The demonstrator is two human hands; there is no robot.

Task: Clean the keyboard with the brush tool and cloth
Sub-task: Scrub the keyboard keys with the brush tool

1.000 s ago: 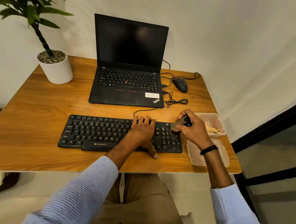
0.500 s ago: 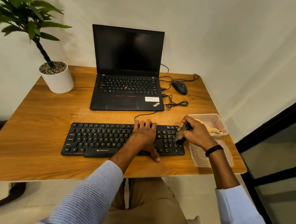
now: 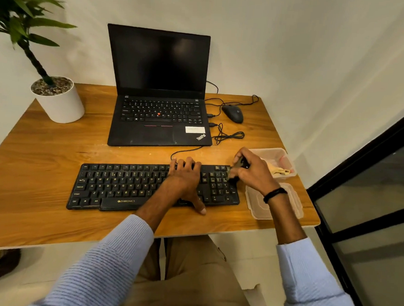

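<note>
A black keyboard (image 3: 123, 186) lies near the front edge of the wooden desk (image 3: 41, 166). My left hand (image 3: 185, 180) rests flat on its right-middle keys, fingers spread, thumb over the front edge. My right hand (image 3: 254, 172) grips a small dark brush tool (image 3: 239, 165) and holds its tip against the number pad at the keyboard's far right end. A yellowish cloth (image 3: 278, 170) lies in a clear plastic container (image 3: 286, 158) just right of that hand.
An open black laptop (image 3: 158, 117) stands behind the keyboard, with a mouse (image 3: 233, 113) and coiled cables (image 3: 230, 137) to its right. A container lid (image 3: 259, 208) lies under my right wrist. A potted plant (image 3: 57, 101) is at back left. A dark-framed glass panel (image 3: 370, 210) stands right.
My right hand with the brush has shifted slightly up and along the number pad. The left hand stays on the keys. The head camera has tilted, so the desk sits lower in view.
</note>
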